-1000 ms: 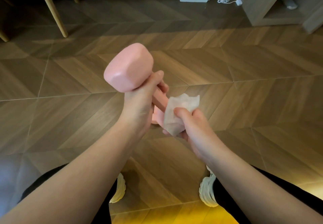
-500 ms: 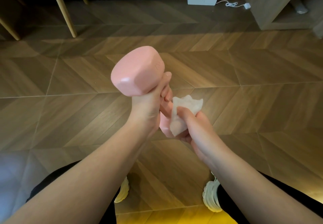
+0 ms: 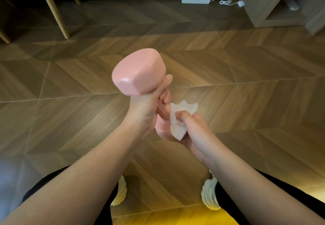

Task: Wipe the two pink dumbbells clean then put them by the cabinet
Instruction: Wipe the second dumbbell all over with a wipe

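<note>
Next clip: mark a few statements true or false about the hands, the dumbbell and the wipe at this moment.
The left hand grips the pink dumbbell by its handle. True.
The right hand presses a white wipe against the dumbbell's lower part. True.
The dumbbell rests on the floor. False: it is held up above the wooden floor.
Two pink dumbbells are in view. False: only one shows.

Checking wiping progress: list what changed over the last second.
The right hand has bunched the white wipe, earlier spread wider, tighter against the handle and lower head of the pink dumbbell. Nothing taken up or let go. Same: the left hand keeps its grip just under the upper head.
</note>
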Available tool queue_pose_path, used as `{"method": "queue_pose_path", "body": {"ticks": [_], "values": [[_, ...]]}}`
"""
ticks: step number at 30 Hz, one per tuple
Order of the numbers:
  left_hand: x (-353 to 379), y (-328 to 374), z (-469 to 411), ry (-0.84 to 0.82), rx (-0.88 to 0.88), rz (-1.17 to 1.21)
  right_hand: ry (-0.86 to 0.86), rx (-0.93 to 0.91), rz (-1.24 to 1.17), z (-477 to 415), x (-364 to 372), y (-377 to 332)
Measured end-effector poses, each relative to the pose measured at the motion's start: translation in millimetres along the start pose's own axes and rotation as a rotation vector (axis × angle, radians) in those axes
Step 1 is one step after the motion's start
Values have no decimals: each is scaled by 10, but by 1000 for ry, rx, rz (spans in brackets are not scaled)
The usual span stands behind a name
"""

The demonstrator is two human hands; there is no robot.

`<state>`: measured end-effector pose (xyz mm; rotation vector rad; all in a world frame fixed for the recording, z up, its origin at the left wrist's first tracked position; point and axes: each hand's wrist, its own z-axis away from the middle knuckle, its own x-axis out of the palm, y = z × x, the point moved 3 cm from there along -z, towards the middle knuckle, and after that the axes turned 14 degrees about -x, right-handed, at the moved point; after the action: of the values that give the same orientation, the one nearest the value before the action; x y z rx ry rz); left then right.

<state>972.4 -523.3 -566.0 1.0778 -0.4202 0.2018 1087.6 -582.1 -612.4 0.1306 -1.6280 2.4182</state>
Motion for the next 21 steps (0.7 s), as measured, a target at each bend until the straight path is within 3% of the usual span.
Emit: {"method": "queue_pose_path", "body": {"ticks": [3, 8, 10, 17, 21], "values": [[-68, 48, -22, -19, 7, 43, -55, -15, -27, 35, 15, -9], [-30, -45, -10, -27, -26, -123, 178, 37, 88, 10, 105, 39], [-12, -32, -21, -39, -31, -153, 188, 44, 62, 6, 84, 24], [-26, 83, -17, -156, -11, -2, -255, 241, -259, 101, 18, -62], [-27, 89, -4, -28, 21, -18, -177, 73, -158, 78, 32, -52]]}}
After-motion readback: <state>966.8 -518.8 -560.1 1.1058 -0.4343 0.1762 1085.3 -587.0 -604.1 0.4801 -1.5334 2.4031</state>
